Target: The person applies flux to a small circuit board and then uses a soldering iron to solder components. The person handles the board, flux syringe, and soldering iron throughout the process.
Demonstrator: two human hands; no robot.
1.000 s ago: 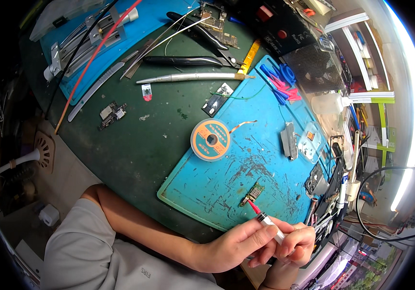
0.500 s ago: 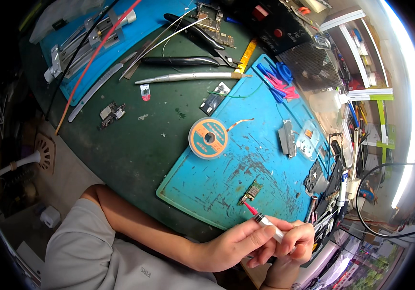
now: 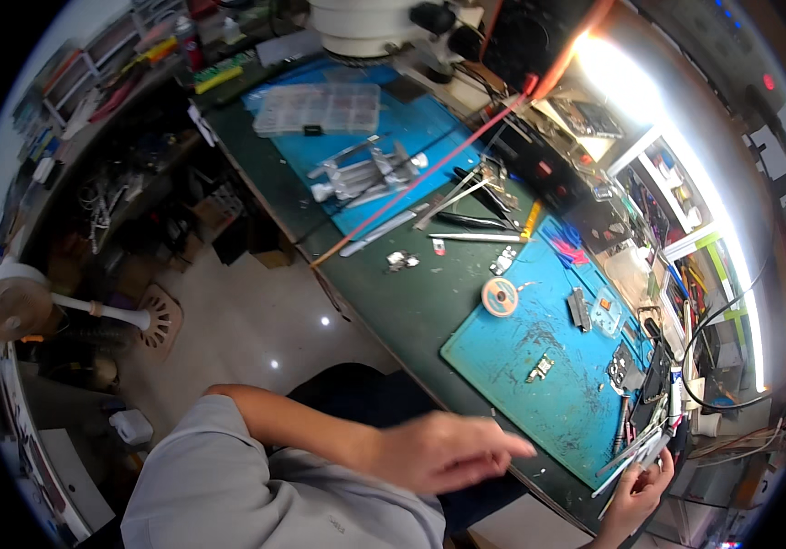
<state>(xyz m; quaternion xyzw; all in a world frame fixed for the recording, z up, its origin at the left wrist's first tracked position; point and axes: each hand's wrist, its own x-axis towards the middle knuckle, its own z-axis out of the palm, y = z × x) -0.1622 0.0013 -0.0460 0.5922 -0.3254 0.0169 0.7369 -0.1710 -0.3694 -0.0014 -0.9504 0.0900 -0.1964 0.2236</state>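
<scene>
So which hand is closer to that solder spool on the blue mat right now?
Left. The left hand hovers open off the bench's front edge, below and left of the solder spool. The right hand is farther, at the mat's near right corner among the tools.

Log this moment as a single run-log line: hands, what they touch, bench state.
left hand: open, empty, above bench edge | right hand: at tools bundle, grip unclear | small part: untouched on blue mat | solder spool: on mat

A mat (image 3: pixel 502 357) lies on the worktop (image 3: pixel 393 302). A wire spool (image 3: pixel 500 297) and a small part (image 3: pixel 539 369) sit on it, the spool farther back.
</scene>
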